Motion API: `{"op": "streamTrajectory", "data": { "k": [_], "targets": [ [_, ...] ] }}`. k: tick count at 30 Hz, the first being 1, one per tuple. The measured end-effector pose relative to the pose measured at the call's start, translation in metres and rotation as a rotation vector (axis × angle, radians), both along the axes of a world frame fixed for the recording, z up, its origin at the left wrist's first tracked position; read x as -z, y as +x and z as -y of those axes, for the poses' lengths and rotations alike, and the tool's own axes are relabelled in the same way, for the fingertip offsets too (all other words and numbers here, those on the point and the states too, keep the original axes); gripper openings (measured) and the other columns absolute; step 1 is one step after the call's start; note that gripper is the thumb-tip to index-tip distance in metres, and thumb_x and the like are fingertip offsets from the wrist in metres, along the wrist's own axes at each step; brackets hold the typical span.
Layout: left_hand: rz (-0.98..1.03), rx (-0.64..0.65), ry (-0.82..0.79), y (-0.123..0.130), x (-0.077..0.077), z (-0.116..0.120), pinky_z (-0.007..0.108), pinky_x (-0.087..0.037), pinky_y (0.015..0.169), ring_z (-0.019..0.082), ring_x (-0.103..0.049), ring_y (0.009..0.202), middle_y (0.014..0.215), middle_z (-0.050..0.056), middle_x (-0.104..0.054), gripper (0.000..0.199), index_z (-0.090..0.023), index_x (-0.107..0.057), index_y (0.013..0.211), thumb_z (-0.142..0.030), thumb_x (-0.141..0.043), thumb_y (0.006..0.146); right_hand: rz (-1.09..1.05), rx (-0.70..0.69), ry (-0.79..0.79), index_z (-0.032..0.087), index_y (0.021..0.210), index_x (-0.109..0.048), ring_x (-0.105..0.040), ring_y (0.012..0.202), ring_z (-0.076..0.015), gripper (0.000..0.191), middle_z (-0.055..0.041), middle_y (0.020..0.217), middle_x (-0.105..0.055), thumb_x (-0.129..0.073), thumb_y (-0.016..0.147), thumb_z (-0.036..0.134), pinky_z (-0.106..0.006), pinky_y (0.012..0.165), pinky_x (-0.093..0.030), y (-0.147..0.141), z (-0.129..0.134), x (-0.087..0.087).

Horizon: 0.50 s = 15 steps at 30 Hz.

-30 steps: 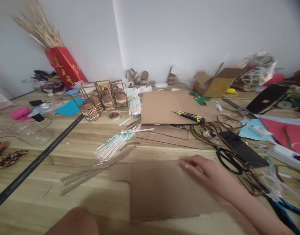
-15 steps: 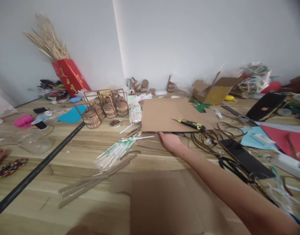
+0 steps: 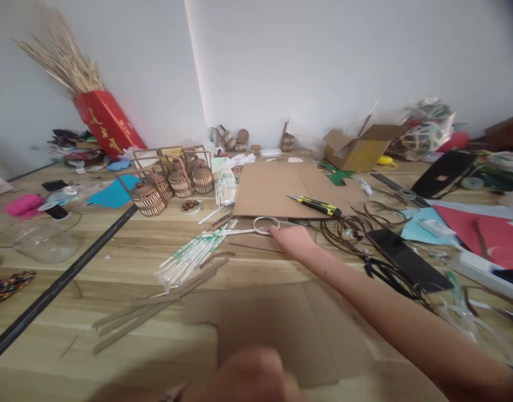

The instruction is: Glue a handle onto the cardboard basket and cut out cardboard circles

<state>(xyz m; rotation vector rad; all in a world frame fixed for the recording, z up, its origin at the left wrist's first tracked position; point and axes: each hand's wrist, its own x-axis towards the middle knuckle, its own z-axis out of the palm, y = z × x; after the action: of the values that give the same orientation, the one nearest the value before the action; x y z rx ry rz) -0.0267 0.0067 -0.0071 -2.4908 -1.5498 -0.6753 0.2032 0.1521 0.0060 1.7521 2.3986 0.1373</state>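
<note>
While we look down over the tabletop (image 3: 126, 262), we see the right hand (image 3: 296, 240) stretched forward over the near cardboard (image 3: 277, 329), its fingers drawn together and pinching the right side of a pale ring (image 3: 262, 233). The ring is just in front of the near edge of the far cardboard (image 3: 265, 192); we cannot tell whether it touches the tabletop. The left hand (image 3: 252, 374) is a blur at the bottom edge, in front of the near cardboard from where we look, and we cannot tell whether it is spread or closed, or whether it holds anything.

A knife (image 3: 315, 205) with yellow and black handles lies on the far cardboard, near the right hand. To the ring's left we find a bundle of sticks (image 3: 193, 257), fanned toward us, with brown strips (image 3: 134, 324) lying nearer to us. To the hand's right are brown coils (image 3: 344, 234), then a phone (image 3: 407, 259). Lidded baskets (image 3: 181, 181) stand together, farther back on the left.
</note>
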Motion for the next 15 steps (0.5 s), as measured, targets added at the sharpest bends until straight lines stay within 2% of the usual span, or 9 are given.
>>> {"op": "streamTrajectory", "data": {
  "k": [2,3,5,6,8,10,12,15],
  "targets": [
    [-0.061,0.247,-0.096,0.01,0.007,0.004,0.049,-0.057,0.095,0.028,-0.064,0.113,0.131,0.011,-0.065,0.054,-0.027,-0.063,0.128,-0.064,-0.058,0.089,0.004,-0.035,0.021,0.016,0.119,-0.063,-0.071,0.08,-0.0213,0.022,-0.0069,0.094,-0.074,-0.054,0.1,0.02,-0.032,0.067,-0.054,0.017,0.031,-0.007],
    [-0.112,0.367,-0.177,0.014,0.011,0.004,0.05,-0.054,0.1,0.033,-0.055,0.129,0.143,0.013,-0.058,0.072,-0.03,-0.059,0.135,-0.074,-0.064,0.077,0.006,-0.05,0.03,0.017,0.117,-0.064,-0.071,0.078,-0.0228,0.023,-0.0078,0.09,-0.075,-0.051,0.098,0.015,-0.03,0.063,-0.049,0.027,0.049,-0.009],
    [-0.23,0.503,-0.388,0.019,0.017,-0.002,0.07,-0.035,0.11,0.047,-0.036,0.143,0.158,0.021,-0.038,0.101,-0.025,-0.046,0.148,-0.081,-0.067,0.067,0.011,-0.074,0.038,0.019,0.116,-0.065,-0.07,0.071,-0.0231,0.026,-0.0078,0.084,-0.077,-0.053,0.094,0.011,-0.028,0.055,-0.041,0.046,0.089,-0.011],
    [-0.287,0.507,-0.5,0.02,0.019,-0.007,0.076,-0.025,0.111,0.051,-0.024,0.147,0.161,0.024,-0.028,0.109,-0.023,-0.039,0.152,-0.08,-0.069,0.064,0.014,-0.089,0.037,0.02,0.116,-0.065,-0.07,0.068,-0.022,0.028,-0.0068,0.084,-0.077,-0.054,0.092,0.009,-0.027,0.054,-0.039,0.055,0.11,-0.01],
    [-0.328,0.468,-0.629,0.02,0.022,-0.015,0.077,-0.015,0.112,0.05,-0.013,0.15,0.164,0.023,-0.018,0.108,-0.025,-0.036,0.154,-0.077,-0.071,0.066,0.013,-0.12,0.032,0.02,0.111,-0.066,-0.069,0.064,-0.0204,0.03,-0.0059,0.085,-0.078,-0.056,0.088,0.005,-0.028,0.053,-0.037,0.07,0.15,-0.003],
    [-0.338,0.448,-0.668,0.017,0.022,-0.021,0.076,-0.012,0.114,0.047,-0.012,0.151,0.165,0.021,-0.014,0.102,-0.028,-0.036,0.154,-0.073,-0.072,0.07,0.002,-0.169,0.045,0.019,0.106,-0.066,-0.067,0.058,-0.0194,0.032,-0.004,0.078,-0.076,-0.056,0.082,-0.001,-0.029,0.053,-0.038,0.08,0.185,0.008],
    [-0.357,0.435,-0.677,0.013,0.02,-0.024,0.075,-0.011,0.114,0.046,-0.011,0.152,0.166,0.02,-0.013,0.099,-0.029,-0.036,0.153,-0.069,-0.073,0.071,0.001,-0.283,0.133,0.016,0.108,-0.064,-0.065,0.054,-0.0193,0.035,-0.002,0.071,-0.072,-0.054,0.08,-0.004,-0.031,0.052,-0.04,0.085,0.211,0.02],
    [-0.396,0.432,-0.669,0.007,0.018,-0.028,0.074,-0.01,0.115,0.044,-0.011,0.152,0.166,0.019,-0.013,0.096,-0.03,-0.035,0.154,-0.067,-0.072,0.073,-0.007,-0.34,0.204,0.013,0.112,-0.062,-0.065,0.053,-0.0191,0.039,-0.0016,0.069,-0.07,-0.052,0.079,-0.006,-0.032,0.053,-0.043,0.084,0.23,0.032]
  ]
}}
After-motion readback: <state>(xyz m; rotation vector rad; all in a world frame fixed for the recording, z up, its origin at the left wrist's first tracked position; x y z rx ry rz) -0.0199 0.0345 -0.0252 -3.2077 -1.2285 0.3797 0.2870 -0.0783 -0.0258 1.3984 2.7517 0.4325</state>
